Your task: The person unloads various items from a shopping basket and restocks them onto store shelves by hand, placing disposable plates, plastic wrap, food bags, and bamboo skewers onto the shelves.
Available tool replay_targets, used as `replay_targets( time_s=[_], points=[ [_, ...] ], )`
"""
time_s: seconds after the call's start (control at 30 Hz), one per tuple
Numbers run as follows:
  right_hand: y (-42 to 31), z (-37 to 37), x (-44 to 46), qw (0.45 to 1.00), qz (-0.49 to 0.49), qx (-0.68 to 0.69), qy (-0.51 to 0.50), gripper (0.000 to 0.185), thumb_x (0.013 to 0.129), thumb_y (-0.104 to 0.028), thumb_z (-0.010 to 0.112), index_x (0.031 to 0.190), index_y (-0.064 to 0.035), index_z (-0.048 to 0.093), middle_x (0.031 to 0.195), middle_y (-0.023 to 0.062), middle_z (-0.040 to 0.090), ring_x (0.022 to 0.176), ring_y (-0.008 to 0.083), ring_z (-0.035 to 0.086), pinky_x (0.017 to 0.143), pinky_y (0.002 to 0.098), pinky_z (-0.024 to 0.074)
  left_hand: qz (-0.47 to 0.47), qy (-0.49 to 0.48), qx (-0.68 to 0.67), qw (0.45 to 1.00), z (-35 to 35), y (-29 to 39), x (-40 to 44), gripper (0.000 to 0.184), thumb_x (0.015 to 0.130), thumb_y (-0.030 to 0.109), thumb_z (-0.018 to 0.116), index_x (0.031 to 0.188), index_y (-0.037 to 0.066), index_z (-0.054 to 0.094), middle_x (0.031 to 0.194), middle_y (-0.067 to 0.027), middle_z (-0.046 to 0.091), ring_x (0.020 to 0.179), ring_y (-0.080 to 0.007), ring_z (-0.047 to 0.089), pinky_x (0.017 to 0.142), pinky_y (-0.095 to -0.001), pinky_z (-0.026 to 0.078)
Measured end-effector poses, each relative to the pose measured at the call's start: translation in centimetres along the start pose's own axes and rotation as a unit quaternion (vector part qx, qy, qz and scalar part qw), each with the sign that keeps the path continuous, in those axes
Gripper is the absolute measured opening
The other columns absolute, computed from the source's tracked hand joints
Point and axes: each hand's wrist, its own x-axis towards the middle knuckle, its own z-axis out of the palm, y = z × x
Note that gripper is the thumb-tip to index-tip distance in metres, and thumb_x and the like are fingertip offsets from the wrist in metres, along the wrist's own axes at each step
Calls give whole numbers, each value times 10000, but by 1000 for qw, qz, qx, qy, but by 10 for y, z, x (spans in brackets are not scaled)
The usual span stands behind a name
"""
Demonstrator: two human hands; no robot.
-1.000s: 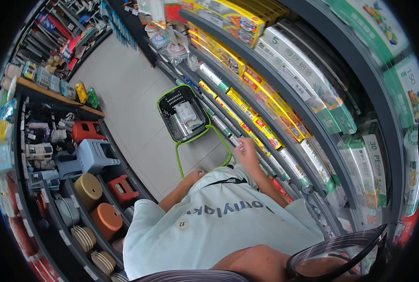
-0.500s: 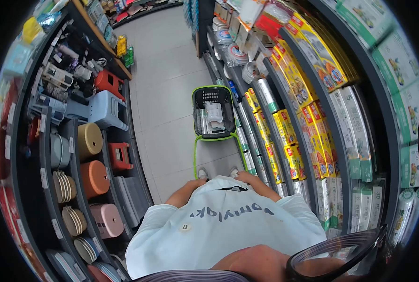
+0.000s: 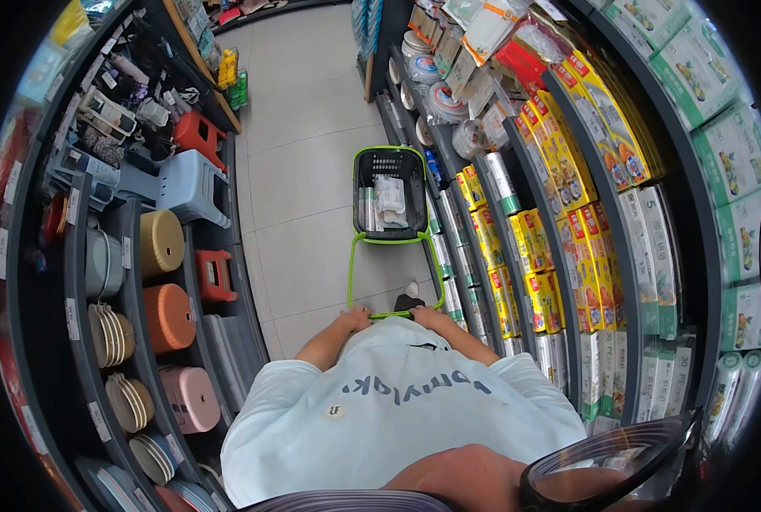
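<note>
A black shopping basket with a bright green rim stands on the floor ahead of me. Its long green handle reaches back towards my waist. My left hand is closed on the left end of the handle's crossbar. At the crossbar's right end, my right hand is closed too; its fingers show only in part. Inside the basket lie a white package and silvery rolls with green ends. One of my shoes shows just beyond the crossbar.
Shelves on the right hold yellow boxes, foil rolls and white-green boxes. Along the left stand round stools, a light blue stool and red stools. A tiled aisle floor runs ahead between the shelves.
My hands and the crossbar have come into clearer view in front of my shirt. The basket sits slightly higher in view. My feet have shifted, with one shoe now further forward.
</note>
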Motion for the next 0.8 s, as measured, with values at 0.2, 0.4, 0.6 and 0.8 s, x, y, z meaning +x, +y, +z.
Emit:
replay_targets(
  time_s=[0.2,0.4,0.6,0.8],
  points=[
    [3,-15,17,1000,-3,17,-22,640,879,-582,535,1351,-150,520,1416,177,487,1330,406,430,1023,648,361,-13,35,78,996,-24,-2,7,717,863,553,543,1454,167,423,1524,-100,355,1431,-333,298,1110,-662,236],
    [25,-39,54,998,-36,55,-6,647,869,-569,565,1264,-56,574,1282,258,581,1208,432,543,1002,537,443,-25,63,-19,998,-48,1,11,707,872,614,533,1385,131,477,1451,-129,455,1401,-340,339,1069,-667,299],
    [62,-70,105,996,-81,18,24,644,847,-578,579,1120,-1,665,1180,251,645,1081,407,626,934,471,500,-20,85,-11,996,-78,9,41,723,874,654,512,1359,119,499,1430,-130,489,1366,-353,385,1026,-658,366],
    [89,-128,110,996,-89,-3,25,534,884,-502,552,1083,-29,702,1148,239,659,1075,416,622,928,475,497,-20,86,11,996,-146,32,61,707,876,674,497,1286,105,585,1360,-147,560,1345,-369,413,1033,-597,396]
  ],
)
